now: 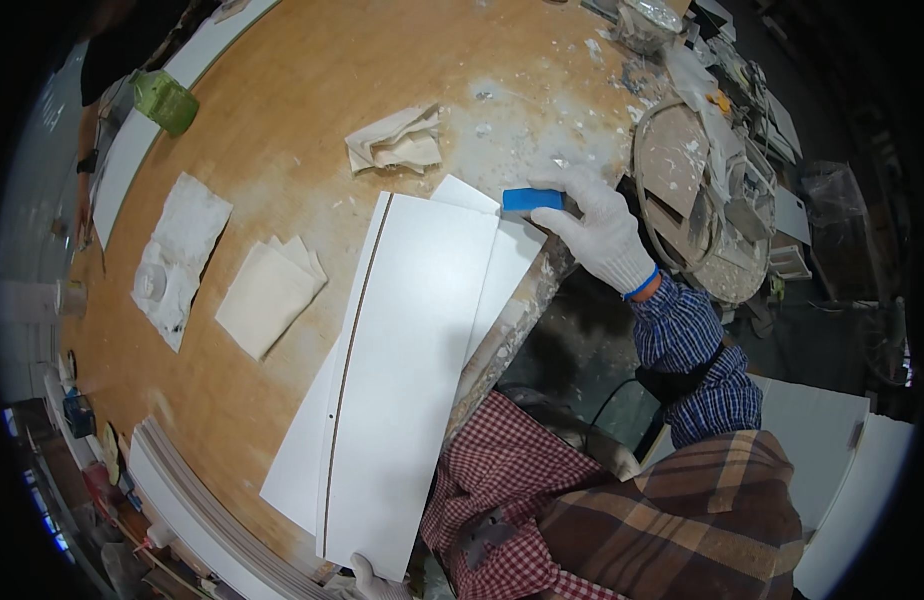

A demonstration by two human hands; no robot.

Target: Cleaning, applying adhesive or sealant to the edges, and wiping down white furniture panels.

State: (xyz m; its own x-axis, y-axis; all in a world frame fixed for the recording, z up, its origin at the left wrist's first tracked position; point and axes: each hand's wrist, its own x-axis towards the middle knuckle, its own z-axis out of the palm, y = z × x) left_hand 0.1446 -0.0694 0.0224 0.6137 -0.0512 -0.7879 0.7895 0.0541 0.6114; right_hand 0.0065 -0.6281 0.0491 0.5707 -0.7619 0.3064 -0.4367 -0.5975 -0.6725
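In a white knit glove with a blue cuff, my right hand pinches a small blue block between thumb and fingers. The block is at the far right corner of a long white panel. A dark groove runs along that panel's left side, with a small hole beside it. Under it, set at an angle, lies a second white panel. My left hand, also gloved, grips the near end of the upper panel. Its thumb shows at the edge; its other fingers are mostly hidden.
Folded cream cloths and a crumpled cloth lie on the wooden table. A stained white cloth carries a small round object. A green container stands far left. Scrap fills a round bin at right. Another person's arm shows far left.
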